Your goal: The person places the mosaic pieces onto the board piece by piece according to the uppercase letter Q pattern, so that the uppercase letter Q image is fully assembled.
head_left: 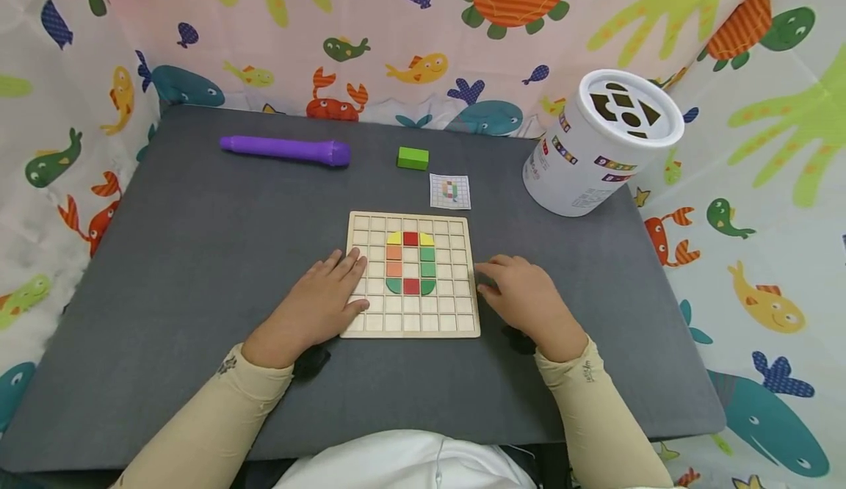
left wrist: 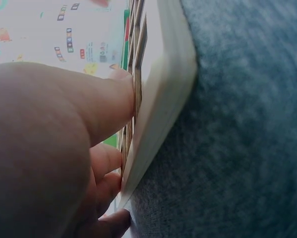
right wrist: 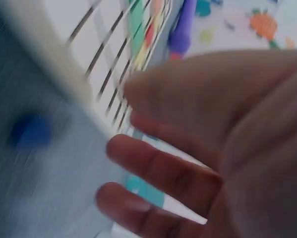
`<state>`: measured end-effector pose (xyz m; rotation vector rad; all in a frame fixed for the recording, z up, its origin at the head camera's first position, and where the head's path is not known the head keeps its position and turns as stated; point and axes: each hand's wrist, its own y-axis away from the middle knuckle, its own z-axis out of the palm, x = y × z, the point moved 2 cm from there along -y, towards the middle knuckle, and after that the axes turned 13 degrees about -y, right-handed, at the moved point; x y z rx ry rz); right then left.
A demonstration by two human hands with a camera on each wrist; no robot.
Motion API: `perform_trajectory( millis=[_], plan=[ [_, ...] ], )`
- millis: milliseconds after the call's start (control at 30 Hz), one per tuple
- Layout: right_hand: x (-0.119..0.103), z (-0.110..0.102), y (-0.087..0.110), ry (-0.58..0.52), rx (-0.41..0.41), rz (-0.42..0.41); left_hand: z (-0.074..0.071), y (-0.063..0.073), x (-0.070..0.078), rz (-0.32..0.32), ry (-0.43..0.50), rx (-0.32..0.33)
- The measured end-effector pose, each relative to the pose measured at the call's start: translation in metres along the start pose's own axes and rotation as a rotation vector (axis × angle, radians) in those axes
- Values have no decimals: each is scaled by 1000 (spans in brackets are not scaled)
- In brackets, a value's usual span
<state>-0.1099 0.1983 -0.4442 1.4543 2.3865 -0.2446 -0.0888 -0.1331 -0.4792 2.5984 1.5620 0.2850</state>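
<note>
A square wooden grid board (head_left: 448, 323) lies flat on the grey table. Set into its middle cells, several coloured tiles form a ring: red tiles (head_left: 410, 238) at top and bottom, yellow corners (head_left: 394, 238) above, orange tiles (head_left: 393, 261) at left, green tiles (head_left: 427, 261) at right. The left hand (head_left: 325, 296) rests on the board's left side, fingers spread; in the left wrist view its thumb (left wrist: 108, 101) lies over the edge of the grid. Beside the right edge, the right hand (head_left: 522, 292) has loosely bent fingers and holds nothing, its fingertips right by the rim.
Behind the board lie a small printed card (head_left: 450, 192), a green block (head_left: 413, 158) and a purple stick-shaped thing (head_left: 284, 150). A white tub (head_left: 581, 173) with shaped holes in its lid stands at the back right. A patterned cloth (head_left: 264, 41) hangs behind the table (head_left: 218, 225).
</note>
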Motion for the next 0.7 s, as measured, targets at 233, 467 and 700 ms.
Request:
perform_trajectory(
  millis=[233,467,700],
  plan=[
    [33,13,6,-71,-28,137,0,-5,-9,-13,2,7],
    [21,28,-9,-138,104,123,2,-5,-15,-29,22,-1],
    [-34,40,-25,-197,17,-24,9,-5,-14,-24,15,-4]
  ],
)
